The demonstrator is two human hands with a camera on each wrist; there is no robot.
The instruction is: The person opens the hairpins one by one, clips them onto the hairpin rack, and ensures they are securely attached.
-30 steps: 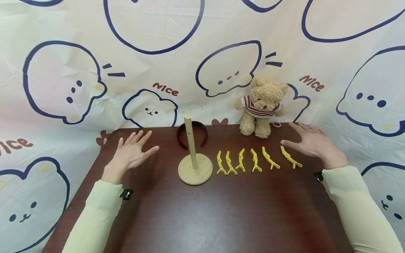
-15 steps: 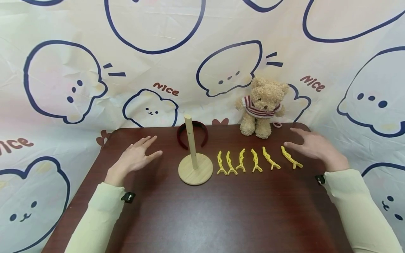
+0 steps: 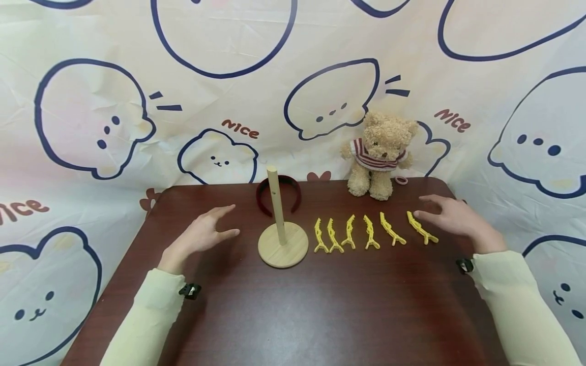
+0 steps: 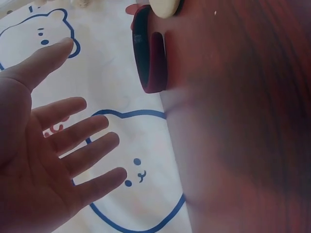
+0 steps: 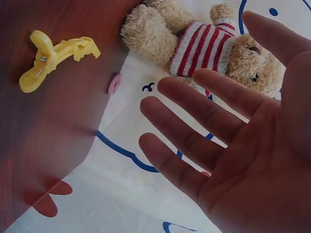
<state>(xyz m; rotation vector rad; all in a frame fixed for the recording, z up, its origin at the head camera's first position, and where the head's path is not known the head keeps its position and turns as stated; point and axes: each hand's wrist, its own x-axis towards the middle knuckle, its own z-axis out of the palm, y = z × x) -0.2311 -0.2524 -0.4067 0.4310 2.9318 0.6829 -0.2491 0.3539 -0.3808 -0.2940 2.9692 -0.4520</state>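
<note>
My left hand (image 3: pixel 201 232) hovers over the left part of the table, fingers extended and nothing in it. To its right stands a wooden post on a round base (image 3: pixel 283 252), with a dark red headband (image 3: pixel 296 195) just behind. In the left wrist view the headband (image 4: pixel 158 68) is at the top, apart from the fingers. My right hand (image 3: pixel 455 219), also extended and holding nothing, is nearest the rightmost yellow hair clip (image 3: pixel 421 229). That clip (image 5: pixel 53 56) lies apart from the fingers in the right wrist view. Several more yellow hair clips (image 3: pixel 370 234) lie in a row.
A teddy bear (image 3: pixel 382 147) in a striped sweater stands at the back right of the dark wooden table (image 3: pixel 293 315). Beside its feet lies a small pink ring (image 3: pixel 401 180). A printed cloth (image 3: pixel 220 107) hangs behind the table's far edge.
Both hands have come slightly nearer the viewer and turned more sideways, the left also shifting right. Post, headband, clips and bear stay where they were.
</note>
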